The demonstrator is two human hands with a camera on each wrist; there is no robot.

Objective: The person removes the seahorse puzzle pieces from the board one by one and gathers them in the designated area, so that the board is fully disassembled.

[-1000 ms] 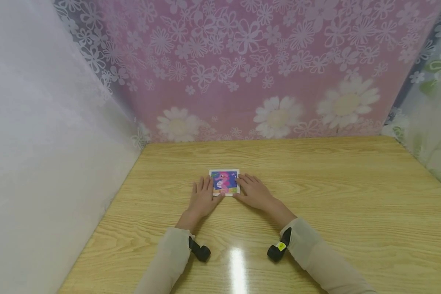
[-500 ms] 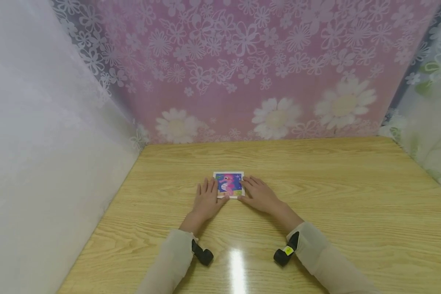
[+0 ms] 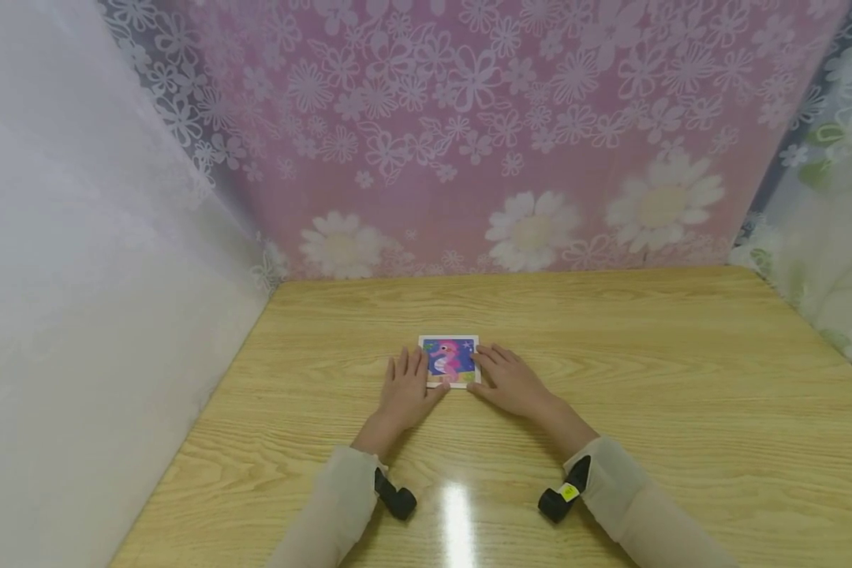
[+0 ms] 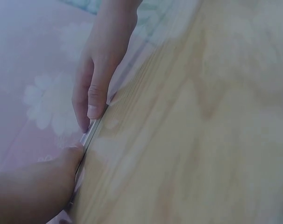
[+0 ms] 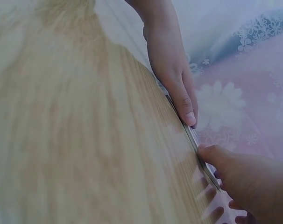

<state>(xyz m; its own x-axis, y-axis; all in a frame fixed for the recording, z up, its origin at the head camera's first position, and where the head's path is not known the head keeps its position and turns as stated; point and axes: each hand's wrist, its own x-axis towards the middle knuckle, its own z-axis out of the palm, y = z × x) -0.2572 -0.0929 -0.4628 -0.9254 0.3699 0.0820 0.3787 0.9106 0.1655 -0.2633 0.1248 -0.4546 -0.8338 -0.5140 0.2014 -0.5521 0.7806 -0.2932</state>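
A small, flat picture board [image 3: 451,360] with a pink seahorse on blue inside a white border lies on the wooden table. In the head view my left hand [image 3: 406,394] lies along its left side, fingers fairly straight, the thumb at the near edge. On the opposite side my right hand [image 3: 513,384] touches the right border with its fingertips, its thumb near the bottom right corner. Both wrist views show the board edge-on as a thin strip [image 4: 89,135], with the thumbs against it. The fingers are partly hidden in the wrist views.
The wooden table [image 3: 646,379] stretches around the board. A pink flowered curtain [image 3: 426,181] hangs behind its far edge, and a pale sheet [image 3: 149,276] closes off the left side. Black wrist cameras sit on both cuffs, including the left camera [image 3: 397,501].
The board has slid a little to the right and slightly nearer, with both hands moving along beside it. Their hold on its sides looks the same.
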